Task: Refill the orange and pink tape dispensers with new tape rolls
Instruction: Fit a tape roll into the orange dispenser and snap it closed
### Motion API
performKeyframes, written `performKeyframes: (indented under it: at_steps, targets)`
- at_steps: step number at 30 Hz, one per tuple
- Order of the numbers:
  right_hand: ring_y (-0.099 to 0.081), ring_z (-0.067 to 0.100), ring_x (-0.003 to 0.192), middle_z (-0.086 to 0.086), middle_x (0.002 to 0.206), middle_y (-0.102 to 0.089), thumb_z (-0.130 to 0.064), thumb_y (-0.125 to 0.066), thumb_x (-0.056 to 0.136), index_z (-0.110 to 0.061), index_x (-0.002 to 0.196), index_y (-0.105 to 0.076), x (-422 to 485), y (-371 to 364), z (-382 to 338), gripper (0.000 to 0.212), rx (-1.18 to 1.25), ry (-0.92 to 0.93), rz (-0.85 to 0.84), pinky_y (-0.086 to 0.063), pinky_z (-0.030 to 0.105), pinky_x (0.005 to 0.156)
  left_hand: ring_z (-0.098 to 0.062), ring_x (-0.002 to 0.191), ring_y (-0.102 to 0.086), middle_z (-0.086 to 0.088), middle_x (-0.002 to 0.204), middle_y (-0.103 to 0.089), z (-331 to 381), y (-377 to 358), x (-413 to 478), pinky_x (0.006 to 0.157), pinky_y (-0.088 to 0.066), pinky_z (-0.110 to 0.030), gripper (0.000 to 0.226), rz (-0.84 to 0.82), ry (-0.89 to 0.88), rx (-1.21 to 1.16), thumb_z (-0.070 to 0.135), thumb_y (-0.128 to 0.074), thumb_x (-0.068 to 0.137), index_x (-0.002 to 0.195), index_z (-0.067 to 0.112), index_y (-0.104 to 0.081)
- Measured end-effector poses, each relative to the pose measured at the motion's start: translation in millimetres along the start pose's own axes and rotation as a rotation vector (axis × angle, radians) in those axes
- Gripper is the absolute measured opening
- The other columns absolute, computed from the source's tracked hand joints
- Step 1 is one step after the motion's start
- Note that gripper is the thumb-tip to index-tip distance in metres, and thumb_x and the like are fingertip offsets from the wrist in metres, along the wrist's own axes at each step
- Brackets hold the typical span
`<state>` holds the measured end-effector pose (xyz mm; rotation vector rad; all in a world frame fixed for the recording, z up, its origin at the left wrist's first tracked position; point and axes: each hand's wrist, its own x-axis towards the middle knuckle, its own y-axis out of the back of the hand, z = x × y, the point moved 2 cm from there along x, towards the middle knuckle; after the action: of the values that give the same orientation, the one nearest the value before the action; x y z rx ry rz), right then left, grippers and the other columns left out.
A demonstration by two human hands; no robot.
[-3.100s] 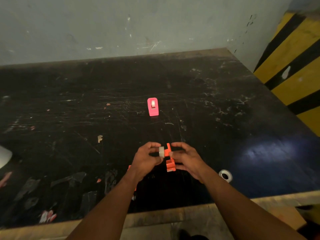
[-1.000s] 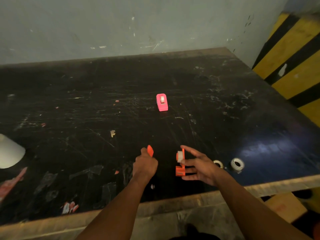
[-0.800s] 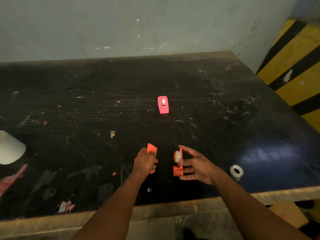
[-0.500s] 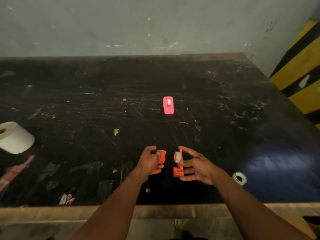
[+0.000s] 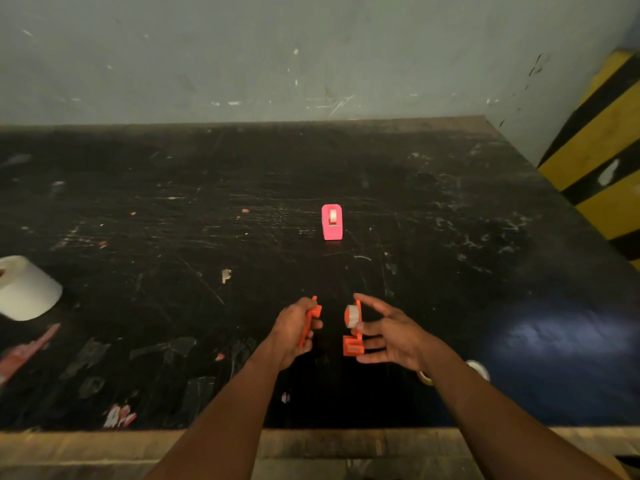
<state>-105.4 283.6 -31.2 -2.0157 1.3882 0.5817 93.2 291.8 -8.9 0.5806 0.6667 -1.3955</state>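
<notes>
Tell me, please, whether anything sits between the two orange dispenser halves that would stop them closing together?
Nothing visible does. The gap between the orange cover in the left hand and the orange half with the tape roll in the right hand shows only bare black table.

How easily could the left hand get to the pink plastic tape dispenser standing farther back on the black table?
Probably not right away. The bare table between them leaves the path free, but the left hand is closed on an orange dispenser half and would need to put it down before taking the pink plastic tape dispenser.
</notes>
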Motion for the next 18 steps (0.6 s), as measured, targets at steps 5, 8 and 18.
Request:
performKeyframes:
  at_steps: [5, 8, 18]
  targets:
    - [-0.073, 0.033, 0.094, 0.016, 0.114, -0.070, -0.002, -0.065, 0.087, -0.047, 0.119, -0.056, -0.9, -4.7, -7.5, 0.055, -0.012, 0.014, -0.001, -0.060, 0.047, 0.073, -0.017, 0.077, -0.053, -0.006, 0.088, -0.060, 6.5, 0.8, 0.4, 0.068, -0.044, -0.031, 0.018, -0.058, -0.026, -0.003, 0.026, -0.053, 0.094, 0.110, 0.021, -0.061]
    - [-0.073, 0.034, 0.095, 0.014, 0.108, -0.074, -0.004, -0.067, 0.087, -0.043, 0.123, -0.055, -0.7, -10.9, -9.8, 0.054, -0.021, 0.045, 0.004, -0.061, 0.045, 0.070, -0.023, 0.096, -0.063, -0.006, 0.110, -0.067, 7.6, 5.7, 1.8, 0.077, -0.053, -0.042, 0.031, -0.141, -0.083, 0.036, 0.016, -0.054, 0.095, 0.119, 0.036, -0.054]
    - [-0.073, 0.032, 0.095, 0.013, 0.111, -0.074, -0.006, -0.068, 0.088, -0.033, 0.123, -0.058, 0.2, -34.3, -10.3, 0.045, -0.071, 0.101, 0.027, -0.060, 0.043, 0.072, -0.027, 0.096, -0.073, -0.005, 0.104, -0.076, 6.8, 27.7, 3.4, 0.081, -0.059, -0.047, 0.040, -0.266, -0.121, 0.055, 0.017, -0.065, 0.090, 0.127, 0.030, -0.057]
